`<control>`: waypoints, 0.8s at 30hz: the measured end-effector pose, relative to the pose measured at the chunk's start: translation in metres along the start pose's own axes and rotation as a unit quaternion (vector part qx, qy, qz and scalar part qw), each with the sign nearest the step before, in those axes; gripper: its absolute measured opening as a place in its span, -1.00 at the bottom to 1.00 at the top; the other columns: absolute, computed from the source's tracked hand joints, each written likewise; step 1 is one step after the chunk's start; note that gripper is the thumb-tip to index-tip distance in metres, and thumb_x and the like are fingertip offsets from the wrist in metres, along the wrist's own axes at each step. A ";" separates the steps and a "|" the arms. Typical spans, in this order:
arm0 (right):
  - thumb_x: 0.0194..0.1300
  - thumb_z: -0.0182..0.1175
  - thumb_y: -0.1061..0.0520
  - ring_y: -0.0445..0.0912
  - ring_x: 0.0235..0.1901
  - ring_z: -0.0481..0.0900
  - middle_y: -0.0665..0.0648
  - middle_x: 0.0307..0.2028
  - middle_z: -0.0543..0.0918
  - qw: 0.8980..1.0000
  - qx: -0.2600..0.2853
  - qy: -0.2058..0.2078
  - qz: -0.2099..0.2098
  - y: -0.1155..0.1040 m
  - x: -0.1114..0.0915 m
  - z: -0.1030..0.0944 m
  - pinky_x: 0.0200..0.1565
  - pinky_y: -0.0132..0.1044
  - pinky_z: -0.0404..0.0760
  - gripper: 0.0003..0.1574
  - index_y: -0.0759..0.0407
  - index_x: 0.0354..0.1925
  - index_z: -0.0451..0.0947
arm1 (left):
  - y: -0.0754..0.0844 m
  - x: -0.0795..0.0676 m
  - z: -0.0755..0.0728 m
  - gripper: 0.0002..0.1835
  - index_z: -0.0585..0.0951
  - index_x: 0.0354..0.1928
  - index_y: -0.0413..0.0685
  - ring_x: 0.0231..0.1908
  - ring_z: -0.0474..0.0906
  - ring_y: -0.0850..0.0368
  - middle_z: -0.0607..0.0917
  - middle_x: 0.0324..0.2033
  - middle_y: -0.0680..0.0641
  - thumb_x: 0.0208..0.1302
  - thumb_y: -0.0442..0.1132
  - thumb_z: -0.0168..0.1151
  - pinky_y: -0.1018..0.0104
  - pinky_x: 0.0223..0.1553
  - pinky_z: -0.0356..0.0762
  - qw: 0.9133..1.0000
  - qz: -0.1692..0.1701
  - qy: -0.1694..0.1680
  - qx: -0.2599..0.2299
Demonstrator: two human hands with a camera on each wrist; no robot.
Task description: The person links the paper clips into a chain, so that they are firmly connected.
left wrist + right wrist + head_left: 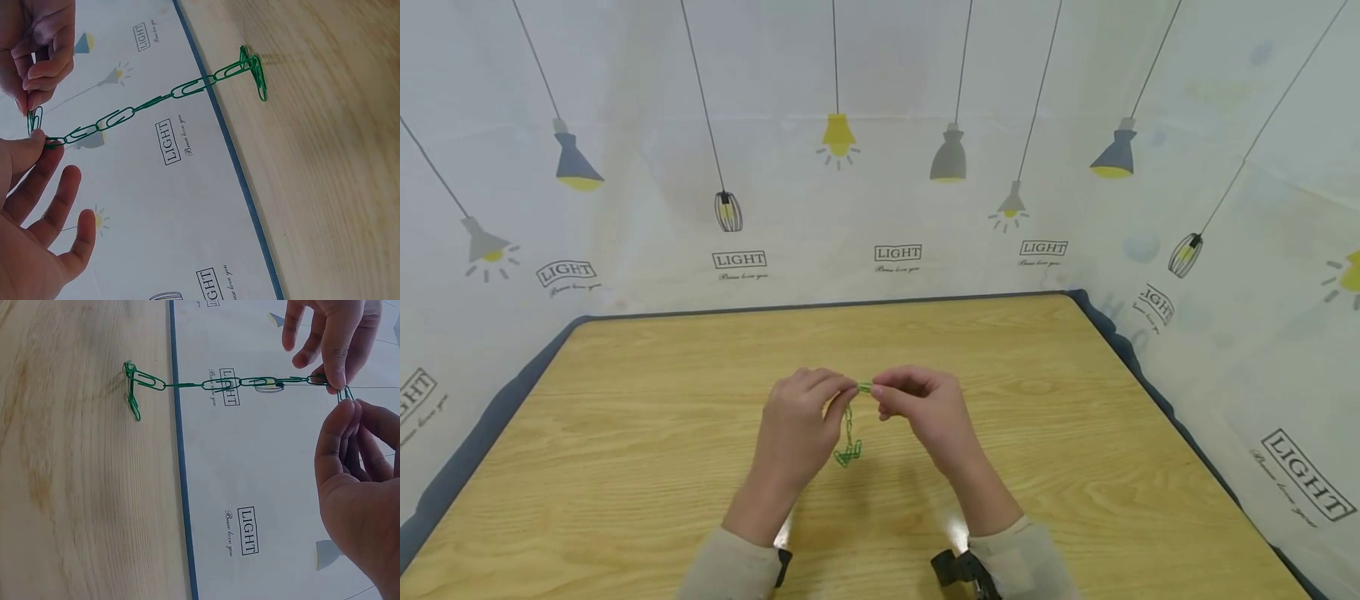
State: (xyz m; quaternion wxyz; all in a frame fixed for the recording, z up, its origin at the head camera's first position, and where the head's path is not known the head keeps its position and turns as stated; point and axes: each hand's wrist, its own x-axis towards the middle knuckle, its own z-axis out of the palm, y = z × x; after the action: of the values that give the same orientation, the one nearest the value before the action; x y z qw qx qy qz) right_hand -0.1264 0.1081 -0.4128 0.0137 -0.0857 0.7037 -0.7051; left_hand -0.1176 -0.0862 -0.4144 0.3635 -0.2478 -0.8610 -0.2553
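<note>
A chain of green paper clips (849, 429) hangs below my left hand (801, 421), its lower clips bunched at the tabletop. In the left wrist view the linked paper clips (119, 117) run from my left thumb and index finger, which pinch the top end. My right hand (934, 414) pinches a green paper clip (865, 387) at that same end, close to the left fingertips. From the right wrist view, both hands meet at this clip (344, 394); whether it is linked to the chain is hidden by the fingers.
Beneath the hands spreads a wood-grain table (662, 433) with a dark blue edge (820, 307). A white cloth printed with lamps (797, 200) stands around its back and sides. Dark wrist devices (958, 571) sit at the sleeves.
</note>
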 end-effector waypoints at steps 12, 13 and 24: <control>0.42 0.41 0.14 -0.08 -0.34 0.70 0.07 -0.35 0.72 1.000 -0.009 -0.004 0.007 0.001 -0.001 -0.003 -0.08 -0.14 0.77 -0.76 0.29 -0.06 0.76 | -0.001 0.000 -0.001 -0.94 0.84 -0.25 -0.06 -0.25 0.78 0.00 0.88 -0.29 -0.02 0.27 -0.29 0.55 0.00 -0.20 0.74 1.000 -0.009 0.000 -0.001; 0.42 0.41 0.14 -0.08 -0.34 0.70 0.07 -0.35 0.72 1.000 -0.008 -0.005 0.009 0.002 0.000 -0.003 -0.08 -0.14 0.77 -0.76 0.29 -0.06 0.76 | -0.002 0.000 -0.001 -0.94 0.84 -0.25 -0.06 -0.25 0.78 0.00 0.88 -0.29 -0.02 0.27 -0.29 0.55 0.00 -0.21 0.74 1.000 -0.011 0.000 -0.001; 0.42 0.41 0.15 -0.08 -0.30 0.70 0.07 -0.30 0.74 1.000 -0.015 0.010 0.010 -0.001 0.000 -0.011 -0.06 -0.20 0.78 -0.75 0.31 -0.05 0.75 | -0.005 -0.001 -0.005 -0.95 0.79 -0.18 -0.10 -0.21 0.76 0.06 0.84 -0.25 -0.04 0.42 -0.28 0.43 0.07 -0.11 0.75 0.990 -0.088 -0.045 -0.105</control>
State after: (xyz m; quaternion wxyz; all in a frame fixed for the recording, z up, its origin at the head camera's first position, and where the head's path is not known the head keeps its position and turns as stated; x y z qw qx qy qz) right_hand -0.1281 0.1186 -0.4120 0.0124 -0.0721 0.7153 -0.6950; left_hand -0.1173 -0.0928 -0.4139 0.2724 -0.2191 -0.8636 -0.3634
